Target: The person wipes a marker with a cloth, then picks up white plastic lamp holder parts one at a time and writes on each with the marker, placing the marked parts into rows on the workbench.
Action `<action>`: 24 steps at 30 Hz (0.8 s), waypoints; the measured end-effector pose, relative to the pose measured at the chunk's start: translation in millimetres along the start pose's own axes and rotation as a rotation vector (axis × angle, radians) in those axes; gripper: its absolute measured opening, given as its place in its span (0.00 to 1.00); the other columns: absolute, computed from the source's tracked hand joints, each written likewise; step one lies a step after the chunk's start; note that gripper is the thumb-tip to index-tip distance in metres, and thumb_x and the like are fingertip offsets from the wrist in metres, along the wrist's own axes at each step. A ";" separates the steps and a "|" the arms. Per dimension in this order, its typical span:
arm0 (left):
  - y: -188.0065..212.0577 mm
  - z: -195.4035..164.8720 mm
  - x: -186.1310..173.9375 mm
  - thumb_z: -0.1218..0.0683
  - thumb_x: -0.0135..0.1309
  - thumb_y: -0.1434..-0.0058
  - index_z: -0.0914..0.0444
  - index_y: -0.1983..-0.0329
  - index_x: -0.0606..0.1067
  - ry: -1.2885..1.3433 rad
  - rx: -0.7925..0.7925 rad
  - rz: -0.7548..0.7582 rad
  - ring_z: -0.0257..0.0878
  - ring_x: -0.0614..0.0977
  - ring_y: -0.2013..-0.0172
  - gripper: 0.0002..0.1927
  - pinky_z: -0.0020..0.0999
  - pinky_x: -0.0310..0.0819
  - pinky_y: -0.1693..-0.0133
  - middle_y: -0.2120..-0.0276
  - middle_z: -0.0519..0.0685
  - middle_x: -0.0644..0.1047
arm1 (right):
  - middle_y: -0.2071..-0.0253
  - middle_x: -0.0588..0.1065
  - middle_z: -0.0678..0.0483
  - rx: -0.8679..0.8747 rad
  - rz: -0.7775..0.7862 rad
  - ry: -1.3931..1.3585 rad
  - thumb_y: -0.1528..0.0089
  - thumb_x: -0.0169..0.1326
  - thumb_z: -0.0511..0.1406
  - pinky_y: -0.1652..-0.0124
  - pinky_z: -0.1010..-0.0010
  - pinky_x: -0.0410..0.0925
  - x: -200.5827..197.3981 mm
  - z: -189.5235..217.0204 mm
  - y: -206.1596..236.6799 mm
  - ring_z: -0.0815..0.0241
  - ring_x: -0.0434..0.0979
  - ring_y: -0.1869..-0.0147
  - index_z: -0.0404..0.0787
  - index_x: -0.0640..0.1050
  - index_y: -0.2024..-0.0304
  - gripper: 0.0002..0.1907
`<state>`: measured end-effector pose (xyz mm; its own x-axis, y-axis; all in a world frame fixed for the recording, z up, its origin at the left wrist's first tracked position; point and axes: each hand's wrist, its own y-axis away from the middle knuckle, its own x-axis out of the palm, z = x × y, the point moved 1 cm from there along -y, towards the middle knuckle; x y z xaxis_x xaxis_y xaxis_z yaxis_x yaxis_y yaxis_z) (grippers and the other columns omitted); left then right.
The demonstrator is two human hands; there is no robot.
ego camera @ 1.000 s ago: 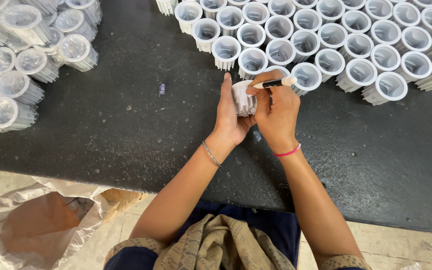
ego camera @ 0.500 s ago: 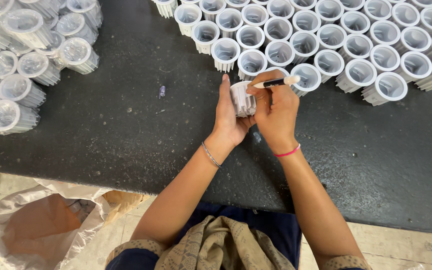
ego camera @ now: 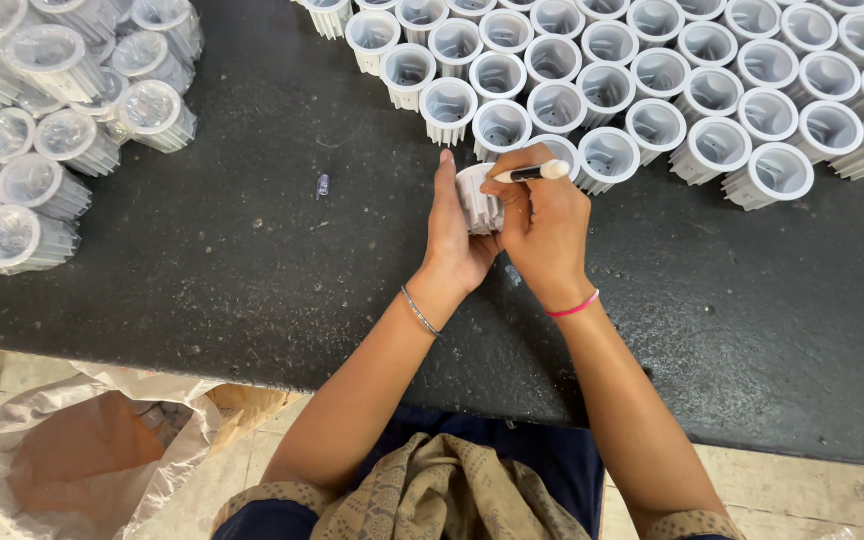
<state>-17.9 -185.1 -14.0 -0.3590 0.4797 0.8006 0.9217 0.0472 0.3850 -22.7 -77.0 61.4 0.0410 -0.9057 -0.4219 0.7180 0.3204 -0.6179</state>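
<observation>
While left hand (ego camera: 457,235) cups white finned housing (ego camera: 477,200) — right hand (ego camera: 542,225) pinches pen (ego camera: 532,173) over it.

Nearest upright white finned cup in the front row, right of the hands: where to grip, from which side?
Grip the white finned cup across its ribbed side wall, probably coming from the near side, where the dark table is bare. It stands upright, mouth open upward, with neighbours packed close behind and beside. The right hand, holding a pen, sits just to its left, so approach from slightly right of that.

Even, soft overhead light, faint shadows, sharp focus, mild wide-angle stretch at edges.
</observation>
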 end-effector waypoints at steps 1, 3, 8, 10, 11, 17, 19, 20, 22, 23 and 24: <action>0.0 -0.7 -0.2 0.28 0.37 0.30 0.60 0.50 0.74 0.004 0.008 0.011 0.39 0.82 0.58 0.34 0.40 0.80 0.57 0.58 0.47 0.79 | 0.58 0.77 0.50 0.000 0.006 0.027 0.37 0.52 0.20 0.61 0.68 0.73 0.7 0.7 0.1 0.53 0.82 0.59 0.35 0.77 0.58 0.09; -0.1 -1.5 -0.4 0.28 0.36 0.30 0.61 0.50 0.74 0.000 0.018 0.021 0.39 0.82 0.58 0.34 0.40 0.79 0.57 0.58 0.47 0.80 | 0.58 0.77 0.51 -0.005 -0.009 -0.007 0.37 0.52 0.20 0.59 0.68 0.73 -0.3 2.0 0.7 0.53 0.82 0.58 0.35 0.76 0.58 0.08; -0.2 -1.4 0.3 0.29 0.35 0.30 0.61 0.51 0.75 -0.022 0.038 0.030 0.39 0.82 0.60 0.34 0.40 0.79 0.60 0.59 0.48 0.80 | 0.59 0.77 0.52 0.030 -0.037 -0.028 0.36 0.54 0.21 0.60 0.67 0.72 -4.0 4.0 2.1 0.55 0.81 0.60 0.35 0.77 0.60 0.07; -0.2 -1.6 0.1 0.29 0.36 0.29 0.62 0.50 0.75 -0.001 0.040 0.027 0.40 0.82 0.59 0.34 0.40 0.80 0.57 0.58 0.48 0.80 | 0.60 0.77 0.52 0.007 -0.023 0.034 0.37 0.55 0.21 0.61 0.67 0.71 -3.9 3.9 2.0 0.54 0.81 0.60 0.35 0.77 0.60 0.07; -0.1 -1.8 -0.1 0.29 0.36 0.29 0.62 0.50 0.74 0.009 0.040 0.025 0.40 0.83 0.58 0.34 0.40 0.80 0.56 0.57 0.48 0.80 | 0.59 0.77 0.52 0.020 -0.008 0.024 0.37 0.54 0.21 0.61 0.67 0.72 -2.9 3.5 1.8 0.55 0.81 0.60 0.35 0.77 0.60 0.07; -1.7 -2.6 -0.9 0.29 0.35 0.30 0.62 0.49 0.74 0.007 0.048 0.032 0.41 0.83 0.59 0.35 0.41 0.81 0.57 0.58 0.48 0.80 | 0.58 0.77 0.52 -0.007 -0.010 0.024 0.37 0.52 0.20 0.60 0.67 0.73 -1.4 1.2 3.3 0.54 0.83 0.57 0.36 0.76 0.58 0.09; -1.3 -3.2 -1.5 0.29 0.34 0.30 0.62 0.49 0.74 0.010 0.043 0.027 0.41 0.83 0.58 0.35 0.41 0.80 0.57 0.57 0.48 0.80 | 0.58 0.78 0.53 0.072 0.039 -0.051 0.37 0.47 0.20 0.60 0.69 0.74 1.1 -0.1 3.9 0.57 0.86 0.54 0.36 0.76 0.57 0.11; -1.6 -3.2 -1.7 0.29 0.34 0.30 0.62 0.49 0.74 0.012 0.039 0.029 0.41 0.83 0.58 0.35 0.41 0.80 0.57 0.57 0.48 0.80 | 0.58 0.78 0.53 0.037 0.016 -0.011 0.37 0.49 0.20 0.60 0.68 0.73 0.3 -0.1 4.6 0.56 0.85 0.56 0.36 0.76 0.58 0.10; -2.2 -3.4 -2.4 0.29 0.34 0.30 0.62 0.49 0.74 0.000 0.051 0.051 0.41 0.83 0.58 0.35 0.42 0.80 0.56 0.57 0.49 0.80 | 0.59 0.78 0.51 -0.038 -0.025 0.068 0.38 0.54 0.21 0.61 0.66 0.72 -0.9 -0.4 5.0 0.53 0.82 0.59 0.36 0.77 0.60 0.08; -1.6 -3.5 -3.1 0.29 0.34 0.30 0.62 0.49 0.74 -0.007 0.056 0.057 0.42 0.83 0.58 0.35 0.43 0.80 0.56 0.57 0.49 0.80 | 0.59 0.78 0.52 -0.018 -0.005 0.044 0.38 0.52 0.20 0.61 0.66 0.73 0.2 -1.0 5.2 0.54 0.84 0.57 0.36 0.77 0.59 0.09; -0.8 -3.3 -3.9 0.29 0.34 0.30 0.62 0.49 0.74 -0.011 0.055 0.046 0.42 0.83 0.58 0.35 0.43 0.80 0.56 0.57 0.49 0.80 | 0.58 0.78 0.52 0.005 0.014 0.020 0.37 0.50 0.20 0.60 0.67 0.73 1.8 -1.6 5.2 0.55 0.85 0.56 0.36 0.76 0.58 0.10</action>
<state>-17.7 -190.0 -15.9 -0.3149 0.4919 0.8117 0.9439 0.0728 0.3221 -20.0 -76.5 56.4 0.0371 -0.8955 -0.4434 0.7207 0.3314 -0.6090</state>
